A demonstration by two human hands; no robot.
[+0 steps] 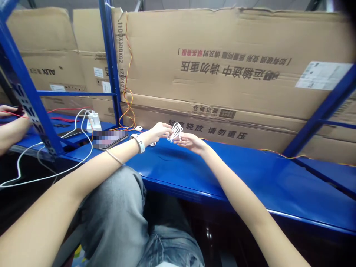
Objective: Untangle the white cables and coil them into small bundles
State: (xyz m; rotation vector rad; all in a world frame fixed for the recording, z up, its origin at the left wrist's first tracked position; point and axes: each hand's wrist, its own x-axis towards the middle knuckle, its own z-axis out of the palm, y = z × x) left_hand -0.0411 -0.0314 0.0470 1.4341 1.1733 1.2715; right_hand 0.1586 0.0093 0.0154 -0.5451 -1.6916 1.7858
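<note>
A small bundle of white cable [176, 131], wound in several loops, is held up above the blue shelf [178, 163]. My left hand [160, 132] pinches the bundle from the left, and a pale watch band [139, 144] circles that wrist. On the other side, my right hand [191, 142] is turned partly palm up, its fingertips closed on the lower right of the loops. A small white piece [152, 144] shows just below my left hand; its kind is unclear.
Left of my hands lies a dark flat device [118, 141] with a blurred screen. Behind it stand a white plug block [94, 122] with white cords and twisted red-yellow wire [129, 100]. Cardboard [222, 92] walls the back; blue posts [111, 55] frame it. Another person's arm [13, 131] reaches in far left.
</note>
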